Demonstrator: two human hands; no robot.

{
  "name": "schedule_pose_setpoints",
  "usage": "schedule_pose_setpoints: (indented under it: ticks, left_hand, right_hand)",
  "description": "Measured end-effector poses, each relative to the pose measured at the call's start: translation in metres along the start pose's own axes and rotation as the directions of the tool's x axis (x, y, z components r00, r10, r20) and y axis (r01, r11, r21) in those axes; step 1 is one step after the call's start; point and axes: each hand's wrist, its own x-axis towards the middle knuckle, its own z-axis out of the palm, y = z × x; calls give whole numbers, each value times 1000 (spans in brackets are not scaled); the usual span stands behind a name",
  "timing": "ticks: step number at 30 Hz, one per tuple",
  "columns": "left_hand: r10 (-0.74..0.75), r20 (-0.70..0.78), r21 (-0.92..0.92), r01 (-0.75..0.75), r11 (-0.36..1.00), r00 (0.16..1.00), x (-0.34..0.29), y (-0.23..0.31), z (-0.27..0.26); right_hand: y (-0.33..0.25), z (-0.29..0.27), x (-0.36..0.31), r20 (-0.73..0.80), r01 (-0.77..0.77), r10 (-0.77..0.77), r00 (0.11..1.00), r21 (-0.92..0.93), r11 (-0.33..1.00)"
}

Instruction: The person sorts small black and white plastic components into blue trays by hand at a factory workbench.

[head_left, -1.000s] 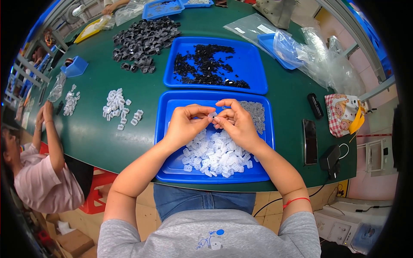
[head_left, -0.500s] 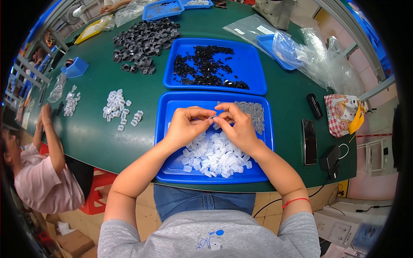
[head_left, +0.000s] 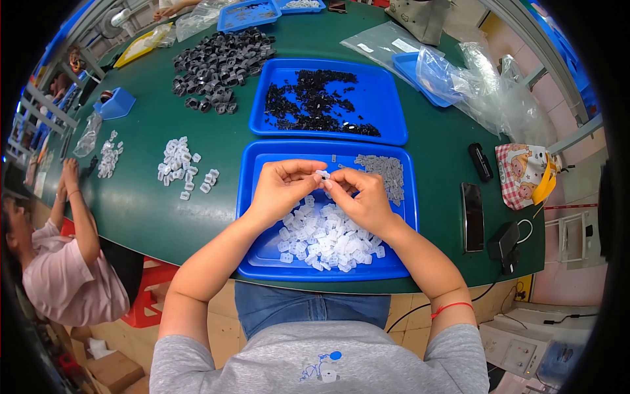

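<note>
Over the near blue tray (head_left: 247, 203), my left hand (head_left: 282, 190) and my right hand (head_left: 359, 197) meet fingertip to fingertip. Between them is a small translucent white plastic piece (head_left: 322, 174) with a dark spot on it, pinched by the fingers of both. Below my hands lies a heap of translucent white plastic pieces (head_left: 328, 236) in the tray. Small grey translucent parts (head_left: 387, 176) fill the tray's far right corner, beside my right hand. A second blue tray (head_left: 387, 98), just beyond, carries many tiny black parts (head_left: 308, 98).
Dark grey plastic parts (head_left: 223, 62) are piled at the far left; white pieces (head_left: 176, 161) lie left of the trays. A phone (head_left: 472, 217), a black case (head_left: 480, 162) and a pouch (head_left: 522, 174) are on the right. Another person (head_left: 72, 269) sits at the left.
My right fingers have lowered and closed in against the small white piece, which now shows plainly between both hands. My left hand has barely shifted.
</note>
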Motion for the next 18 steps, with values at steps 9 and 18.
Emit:
schedule_pose_setpoints:
  ticks: [9, 18]
  left_hand:
    - [-8, 20, 127, 6, 992, 1000, -2, -2, 1]
    - [-5, 7, 121, 4, 993, 1000, -2, 1, 0]
  right_hand:
    - [-1, 0, -1, -38, 7, -7, 999, -17, 1000]
    - [-2, 1, -1, -42, 39, -43, 998, -101, 994]
